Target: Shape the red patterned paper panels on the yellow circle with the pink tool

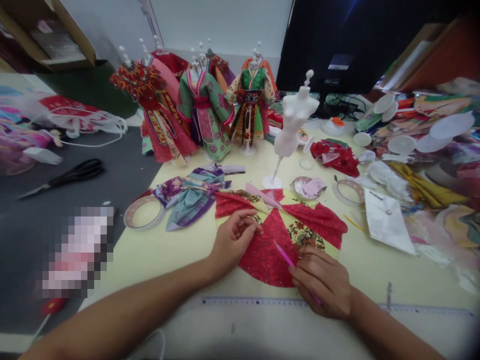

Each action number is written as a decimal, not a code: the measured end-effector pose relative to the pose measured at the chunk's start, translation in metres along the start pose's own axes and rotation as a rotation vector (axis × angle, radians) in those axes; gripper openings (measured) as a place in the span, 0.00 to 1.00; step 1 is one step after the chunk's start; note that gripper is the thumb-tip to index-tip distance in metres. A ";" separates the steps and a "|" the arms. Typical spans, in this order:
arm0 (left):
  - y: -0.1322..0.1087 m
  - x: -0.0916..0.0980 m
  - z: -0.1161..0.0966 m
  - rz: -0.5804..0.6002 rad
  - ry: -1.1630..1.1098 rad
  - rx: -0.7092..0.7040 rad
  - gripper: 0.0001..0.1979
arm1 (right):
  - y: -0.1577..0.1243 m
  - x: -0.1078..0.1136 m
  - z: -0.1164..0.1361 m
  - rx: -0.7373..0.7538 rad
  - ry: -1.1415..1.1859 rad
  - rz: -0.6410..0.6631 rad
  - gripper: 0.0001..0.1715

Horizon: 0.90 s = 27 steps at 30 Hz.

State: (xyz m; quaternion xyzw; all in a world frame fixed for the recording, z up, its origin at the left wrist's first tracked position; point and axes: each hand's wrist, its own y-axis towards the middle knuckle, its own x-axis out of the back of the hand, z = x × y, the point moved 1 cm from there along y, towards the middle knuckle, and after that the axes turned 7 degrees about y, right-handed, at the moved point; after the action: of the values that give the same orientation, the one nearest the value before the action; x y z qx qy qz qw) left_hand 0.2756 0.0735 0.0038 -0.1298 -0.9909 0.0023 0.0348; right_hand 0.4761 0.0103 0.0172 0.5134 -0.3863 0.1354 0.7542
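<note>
A small doll skirt point(266, 250) of red, yellow and flower-patterned panels lies spread on the pale mat. My right hand point(324, 280) is closed round a pink pen-like stick point(284, 254), its thin tip pointing up and left over a red panel. At the skirt's left edge is my left hand point(236, 237), fingers curled in with the thumb against them; anything between them is hidden. A pink ribbon-like strip point(262, 195) lies across the skirt's top. Just behind stands a white mannequin point(294, 117) on a thin stem.
Several dressed doll mannequins point(204, 107) line the back. Tape rolls point(144, 212) and a purple-blue doll garment point(193, 195) lie left, black-handled scissors point(77, 172) farther left. Fabric scraps point(423, 175) crowd the right. A printed ruler line point(258, 302) runs along the mat's front.
</note>
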 end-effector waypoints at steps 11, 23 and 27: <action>-0.004 0.000 0.005 0.298 0.498 -0.495 0.17 | -0.019 0.021 0.000 -0.091 0.020 -0.011 0.07; -0.005 -0.002 0.007 0.386 0.794 -0.773 0.16 | -0.023 0.013 -0.010 -0.183 0.050 -0.046 0.11; -0.004 -0.003 0.007 0.393 0.817 -0.821 0.14 | -0.022 0.014 -0.010 -0.200 0.047 -0.066 0.10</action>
State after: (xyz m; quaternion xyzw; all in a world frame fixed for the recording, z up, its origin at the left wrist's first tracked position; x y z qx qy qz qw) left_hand 0.2771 0.0689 -0.0036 -0.3033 -0.7749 -0.4235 0.3581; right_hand 0.5036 0.0070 0.0106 0.4448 -0.3632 0.0832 0.8145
